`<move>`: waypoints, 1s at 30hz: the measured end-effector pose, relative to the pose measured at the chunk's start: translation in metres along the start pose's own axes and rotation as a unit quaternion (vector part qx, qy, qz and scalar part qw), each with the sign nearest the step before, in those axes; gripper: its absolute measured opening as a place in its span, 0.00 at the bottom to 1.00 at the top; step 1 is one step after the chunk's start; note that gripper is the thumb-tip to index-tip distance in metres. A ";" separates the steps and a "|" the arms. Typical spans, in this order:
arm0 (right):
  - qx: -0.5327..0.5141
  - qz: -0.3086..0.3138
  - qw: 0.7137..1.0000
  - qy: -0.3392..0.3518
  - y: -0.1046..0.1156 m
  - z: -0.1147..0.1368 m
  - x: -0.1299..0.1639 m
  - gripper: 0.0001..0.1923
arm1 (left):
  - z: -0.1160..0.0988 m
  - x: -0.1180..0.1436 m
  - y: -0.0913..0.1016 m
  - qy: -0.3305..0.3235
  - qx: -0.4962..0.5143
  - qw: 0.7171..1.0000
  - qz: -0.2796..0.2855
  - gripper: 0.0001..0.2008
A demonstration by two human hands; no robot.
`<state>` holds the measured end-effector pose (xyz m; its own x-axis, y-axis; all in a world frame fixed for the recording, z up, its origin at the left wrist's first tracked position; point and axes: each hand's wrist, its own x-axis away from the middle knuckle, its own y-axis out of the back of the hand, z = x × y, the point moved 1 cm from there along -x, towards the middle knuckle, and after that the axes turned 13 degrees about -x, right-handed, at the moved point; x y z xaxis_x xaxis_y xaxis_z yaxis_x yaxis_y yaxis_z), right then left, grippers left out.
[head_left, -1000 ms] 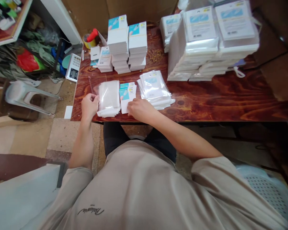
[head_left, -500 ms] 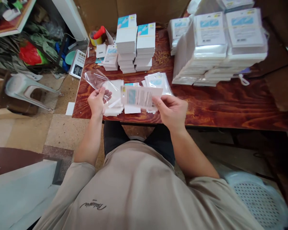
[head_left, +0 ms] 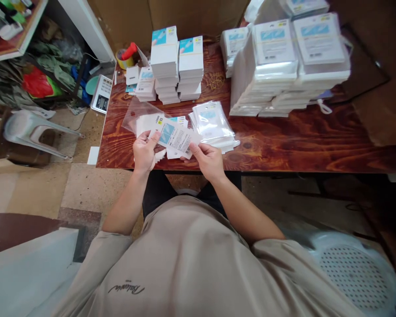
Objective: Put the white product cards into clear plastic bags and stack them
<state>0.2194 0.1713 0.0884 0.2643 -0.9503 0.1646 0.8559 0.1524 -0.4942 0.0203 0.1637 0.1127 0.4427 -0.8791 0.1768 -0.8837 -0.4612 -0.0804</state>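
Note:
A printed white card (head_left: 176, 137) with a blue picture lies slantwise between my two hands. My left hand (head_left: 144, 150) is closed, its thumb on the card's left end and a clear plastic bag (head_left: 131, 113) in its fingers. The bag reaches up and to the left; how far the card sits inside it I cannot tell. My right hand (head_left: 210, 161) pinches the card's lower right end. Beneath lie a pile of whitish sleeves (head_left: 144, 126) and more printed cards (head_left: 182, 119), partly covered. Just right is a pile of bagged cards (head_left: 213, 122).
Banded card stacks (head_left: 164, 57) stand behind my hands. At the back right rises a large block of bagged cards (head_left: 273, 48). Rubber bands (head_left: 215, 81) and a tape roll (head_left: 123, 61) lie on the wooden table (head_left: 284, 145). A plastic stool (head_left: 36, 127) stands at left.
My hands have come closer together. The card has moved left and now meets my left hand, which also holds the bag. The view has shifted slightly.

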 end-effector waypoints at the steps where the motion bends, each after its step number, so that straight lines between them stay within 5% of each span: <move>1: 0.016 0.051 0.998 -0.017 0.003 0.002 0.001 0.24 | -0.003 0.001 0.001 0.000 0.005 1.000 0.008 0.22; 4: 0.066 0.115 0.991 0.011 0.011 0.003 0.000 0.22 | -0.010 0.009 0.001 0.011 0.009 0.998 0.056 0.22; 9: 0.116 0.005 0.982 0.146 0.006 -0.004 -0.006 0.36 | -0.006 0.034 -0.011 0.041 -0.028 0.989 0.139 0.25; 14: 0.128 0.040 0.986 0.101 -0.001 0.006 -0.013 0.36 | 0.001 0.034 -0.010 -0.005 -0.160 0.971 0.175 0.23; 17: 0.168 -0.049 0.977 0.125 0.017 0.020 -0.033 0.26 | -0.003 0.012 0.010 -0.065 -0.325 0.941 0.070 0.23; 20: 0.356 -0.199 0.895 0.181 0.044 0.027 -0.057 0.22 | -0.008 -0.020 0.040 -0.142 -0.536 0.818 -0.150 0.21; 22: 0.482 -0.247 0.819 0.192 0.058 0.025 -0.067 0.24 | -0.006 -0.041 0.058 -0.087 -0.622 0.763 -0.154 0.24; 24: 0.550 -0.262 0.764 0.212 0.061 0.021 -0.069 0.27 | 0.000 -0.057 0.073 -0.012 -0.620 0.776 -0.111 0.25; 27: 0.570 -0.160 0.759 0.272 0.043 0.015 -0.059 0.24 | 0.007 -0.067 0.084 0.037 -0.572 0.818 -0.060 0.20; 30: 0.593 0.103 0.744 0.291 0.008 0.012 -0.045 0.19 | 0.005 -0.069 0.088 0.031 -0.555 0.830 -0.036 0.14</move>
<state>0.2199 0.2186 0.0868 0.5018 -0.7776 -0.3788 0.7059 0.1150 0.6989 -0.0869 0.1833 0.0886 0.5229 -0.8299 0.1947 -0.4661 -0.0871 0.8804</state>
